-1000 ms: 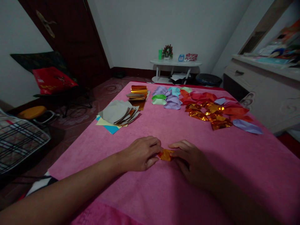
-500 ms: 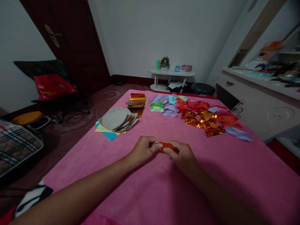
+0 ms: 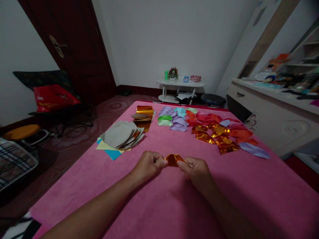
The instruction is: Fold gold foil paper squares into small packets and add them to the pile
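A small folded piece of shiny orange-gold foil paper (image 3: 173,159) is held just above the pink tablecloth (image 3: 249,192). My left hand (image 3: 148,164) pinches its left end with closed fingers. Its right end is pinched by my right hand (image 3: 194,168), fingers also closed. Both forearms reach in from the bottom of the view.
A stack of flat paper sheets (image 3: 119,137) lies at the left. Gold foil sheets (image 3: 143,113), folded lilac and green pieces (image 3: 173,119) and a heap of red and gold folded pieces (image 3: 221,134) lie further back. A white cabinet (image 3: 271,116) stands at the right.
Both hands have lifted the foil piece off the cloth and now hold it by its two ends. The camera has tilted up a little.
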The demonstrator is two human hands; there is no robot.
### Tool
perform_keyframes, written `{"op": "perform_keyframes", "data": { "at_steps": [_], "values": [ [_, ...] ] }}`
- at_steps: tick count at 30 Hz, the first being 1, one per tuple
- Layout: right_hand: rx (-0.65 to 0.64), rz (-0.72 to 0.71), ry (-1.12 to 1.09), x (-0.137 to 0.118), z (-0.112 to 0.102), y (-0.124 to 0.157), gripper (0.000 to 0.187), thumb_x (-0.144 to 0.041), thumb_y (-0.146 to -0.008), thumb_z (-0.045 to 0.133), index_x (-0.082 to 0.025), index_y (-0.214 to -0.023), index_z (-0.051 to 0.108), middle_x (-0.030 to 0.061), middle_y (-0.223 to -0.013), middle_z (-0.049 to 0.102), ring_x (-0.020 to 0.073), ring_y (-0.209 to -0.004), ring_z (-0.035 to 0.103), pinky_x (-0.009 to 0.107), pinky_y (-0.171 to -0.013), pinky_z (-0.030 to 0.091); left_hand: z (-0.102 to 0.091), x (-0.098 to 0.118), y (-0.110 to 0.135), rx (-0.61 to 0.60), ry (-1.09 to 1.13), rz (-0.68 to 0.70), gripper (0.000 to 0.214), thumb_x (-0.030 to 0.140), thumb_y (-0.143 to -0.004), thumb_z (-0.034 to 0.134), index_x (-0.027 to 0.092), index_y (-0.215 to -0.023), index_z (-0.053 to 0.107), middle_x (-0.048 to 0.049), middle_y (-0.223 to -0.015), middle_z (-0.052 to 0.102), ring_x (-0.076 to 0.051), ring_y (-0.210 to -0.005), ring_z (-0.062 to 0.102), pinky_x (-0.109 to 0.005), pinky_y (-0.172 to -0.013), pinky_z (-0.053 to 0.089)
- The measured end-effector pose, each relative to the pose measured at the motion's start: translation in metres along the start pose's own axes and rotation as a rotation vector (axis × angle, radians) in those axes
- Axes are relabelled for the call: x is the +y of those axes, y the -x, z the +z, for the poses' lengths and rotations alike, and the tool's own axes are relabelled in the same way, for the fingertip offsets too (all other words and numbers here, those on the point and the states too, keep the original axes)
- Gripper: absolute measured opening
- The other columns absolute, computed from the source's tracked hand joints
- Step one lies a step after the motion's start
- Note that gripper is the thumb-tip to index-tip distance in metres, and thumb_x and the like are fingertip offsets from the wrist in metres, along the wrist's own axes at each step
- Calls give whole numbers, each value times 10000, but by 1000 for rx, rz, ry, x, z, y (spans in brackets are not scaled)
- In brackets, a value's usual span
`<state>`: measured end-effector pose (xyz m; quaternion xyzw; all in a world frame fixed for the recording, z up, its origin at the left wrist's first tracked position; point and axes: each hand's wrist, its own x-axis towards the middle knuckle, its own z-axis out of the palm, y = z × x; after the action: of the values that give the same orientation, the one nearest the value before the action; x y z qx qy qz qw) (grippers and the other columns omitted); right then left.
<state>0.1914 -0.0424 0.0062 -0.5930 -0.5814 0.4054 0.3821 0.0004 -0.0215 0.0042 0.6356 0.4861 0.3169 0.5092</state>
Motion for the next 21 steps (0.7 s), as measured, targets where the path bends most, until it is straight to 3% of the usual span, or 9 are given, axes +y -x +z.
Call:
{"op": "perform_keyframes", "data": {
  "at_steps": [4, 9, 11, 14, 16, 21],
  "values": [
    [-47, 33, -46, 0, -5, -1, 409, -502, -773, 502, -195, -503, 481, -60, -399, 336, 87, -394, 269, 232, -406, 184, 0, -1, -1, 37, -7, 16, 395, 426, -791, 558, 137, -531, 489, 45, -490, 404, -59, -450, 321, -198, -442, 223],
    [-29, 75, -104, 5, -4, -2, 468, -549, -784, 507, -203, -479, 424, -56, -423, 318, 86, -412, 256, 234, -417, 182, 1, -6, 1, 163, 19, 33, 536, 531, -837, 502, 155, -478, 372, 55, -463, 302, -53, -442, 265, -204, -428, 183],
    [-4, 92, -135, 7, -4, -2, 496, -565, -783, 513, -206, -463, 394, -57, -421, 305, 84, -413, 248, 236, -420, 174, 3, -7, 3, 209, 61, 85, 497, 527, -847, 507, 149, -535, 423, 47, -490, 383, -58, -458, 334, -191, -438, 239],
    [19, 110, -181, 9, -3, -3, 519, -585, -780, 516, -212, -450, 371, -57, -397, 301, 83, -397, 238, 243, -417, 168, 8, -5, 5, 208, 152, 211, 338, 443, -736, 699, 142, -824, 572, 3, -724, 589, -85, -586, 504, -188, -522, 386],
    [25, 126, -198, 9, -2, -3, 518, -585, -776, 523, -213, -449, 372, -59, -387, 302, 82, -388, 231, 246, -416, 164, 11, -5, 4, 171, 200, 271, 421, 383, -684, 761, 150, -996, 599, -46, -899, 643, -126, -716, 584, -228, -615, 466],
    [-5, 143, -209, 8, -2, -2, 512, -564, -788, 525, -208, -451, 379, -60, -394, 306, 78, -394, 235, 244, -420, 159, 13, -8, 1, 152, 133, 325, 287, 318, -749, 721, 158, -985, 687, -81, -954, 667, -187, -874, 621, -303, -769, 507]
  ]
}}
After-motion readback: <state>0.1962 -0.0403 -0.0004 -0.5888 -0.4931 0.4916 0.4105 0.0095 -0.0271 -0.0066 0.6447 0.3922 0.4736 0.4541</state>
